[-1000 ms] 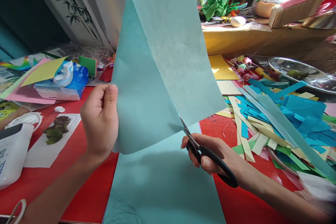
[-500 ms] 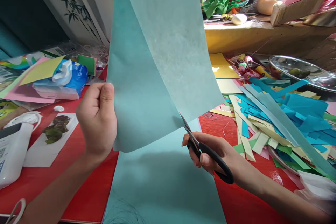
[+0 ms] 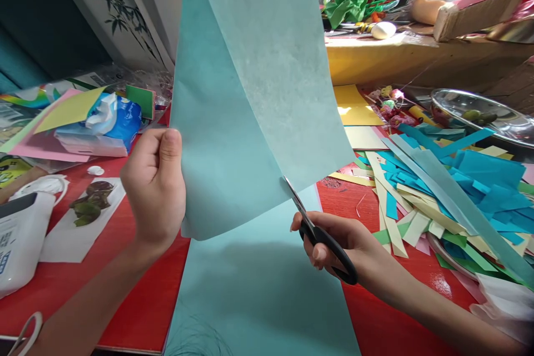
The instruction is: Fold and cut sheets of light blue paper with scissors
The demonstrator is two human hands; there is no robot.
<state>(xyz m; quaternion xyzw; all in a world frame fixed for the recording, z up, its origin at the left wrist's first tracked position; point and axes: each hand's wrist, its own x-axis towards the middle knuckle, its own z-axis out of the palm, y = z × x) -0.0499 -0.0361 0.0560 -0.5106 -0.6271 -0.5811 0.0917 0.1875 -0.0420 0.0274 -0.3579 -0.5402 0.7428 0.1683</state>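
My left hand [image 3: 155,192] is closed on the left edge of a folded teal paper sheet [image 3: 250,94], holding it upright above the red table [image 3: 137,300]. My right hand [image 3: 346,245] grips black-handled scissors [image 3: 319,233]. Their blades touch the sheet's lower right edge, near the fold. A second teal sheet [image 3: 258,289] lies flat on the table under both hands.
A pile of blue, green and cream paper strips [image 3: 450,189] covers the right side, beside a metal bowl [image 3: 479,114]. A tissue pack [image 3: 104,128], coloured sheets and a white container [image 3: 20,239] sit at the left. A cluttered wooden shelf [image 3: 417,55] stands behind.
The upright sheet has risen a little, its top now out of view. My right hand and the scissors have shifted slightly along the sheet's lower edge.
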